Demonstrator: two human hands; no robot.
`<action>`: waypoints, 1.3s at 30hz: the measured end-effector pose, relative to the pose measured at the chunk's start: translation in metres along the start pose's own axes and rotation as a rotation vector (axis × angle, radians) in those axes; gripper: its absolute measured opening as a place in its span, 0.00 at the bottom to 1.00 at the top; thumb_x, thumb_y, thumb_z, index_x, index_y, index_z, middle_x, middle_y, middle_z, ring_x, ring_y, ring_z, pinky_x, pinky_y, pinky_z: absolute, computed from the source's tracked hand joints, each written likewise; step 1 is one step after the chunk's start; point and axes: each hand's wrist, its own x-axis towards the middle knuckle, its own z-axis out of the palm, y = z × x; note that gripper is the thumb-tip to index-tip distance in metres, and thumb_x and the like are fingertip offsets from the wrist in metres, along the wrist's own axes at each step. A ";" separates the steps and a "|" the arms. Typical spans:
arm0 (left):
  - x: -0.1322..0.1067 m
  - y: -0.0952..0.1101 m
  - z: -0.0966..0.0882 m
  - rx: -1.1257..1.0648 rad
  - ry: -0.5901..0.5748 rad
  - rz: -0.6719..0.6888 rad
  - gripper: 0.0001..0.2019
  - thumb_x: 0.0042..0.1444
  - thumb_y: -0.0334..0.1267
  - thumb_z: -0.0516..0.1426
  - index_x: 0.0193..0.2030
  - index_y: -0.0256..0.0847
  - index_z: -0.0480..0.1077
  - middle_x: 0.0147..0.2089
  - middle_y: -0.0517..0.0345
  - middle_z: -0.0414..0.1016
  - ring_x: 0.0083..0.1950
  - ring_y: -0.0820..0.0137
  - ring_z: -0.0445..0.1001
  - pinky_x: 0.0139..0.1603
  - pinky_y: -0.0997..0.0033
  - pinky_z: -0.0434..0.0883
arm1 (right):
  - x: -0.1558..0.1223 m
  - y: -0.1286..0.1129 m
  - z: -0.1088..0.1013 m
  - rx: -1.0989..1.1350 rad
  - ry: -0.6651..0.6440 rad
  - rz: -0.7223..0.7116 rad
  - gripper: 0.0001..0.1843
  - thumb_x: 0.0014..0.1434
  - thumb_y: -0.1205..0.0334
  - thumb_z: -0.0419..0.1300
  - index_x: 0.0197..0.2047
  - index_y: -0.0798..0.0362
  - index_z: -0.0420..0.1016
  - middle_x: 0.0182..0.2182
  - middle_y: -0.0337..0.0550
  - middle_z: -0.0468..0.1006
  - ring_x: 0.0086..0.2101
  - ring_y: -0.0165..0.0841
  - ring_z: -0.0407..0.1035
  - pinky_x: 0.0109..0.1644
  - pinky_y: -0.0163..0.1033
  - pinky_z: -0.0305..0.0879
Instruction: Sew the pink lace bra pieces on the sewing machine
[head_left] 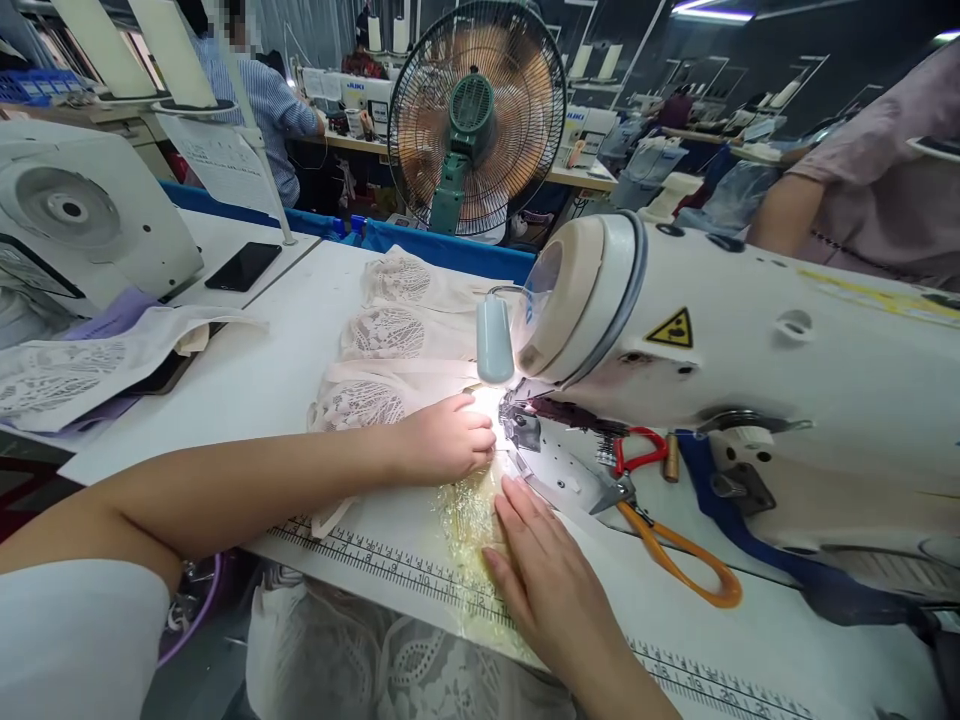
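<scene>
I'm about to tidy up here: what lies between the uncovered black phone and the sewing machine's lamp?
Between the phone and lamp: bare white tabletop, then lace pieces, in the head view.

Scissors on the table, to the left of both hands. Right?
No: the head view shows the scissors on the table to the right of both the left hand and the right hand.

Single head-worn view over the worktable (292,290), forward and down, close to the sewing machine (735,345).
</scene>
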 end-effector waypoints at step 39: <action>-0.141 0.134 -0.053 -0.505 -0.149 -0.393 0.05 0.57 0.40 0.58 0.36 0.42 0.72 0.33 0.59 0.77 0.34 0.70 0.74 0.35 0.73 0.69 | -0.042 -0.017 -0.026 0.254 -0.184 -0.109 0.18 0.62 0.60 0.54 0.56 0.46 0.67 0.45 0.43 0.79 0.44 0.36 0.75 0.45 0.37 0.74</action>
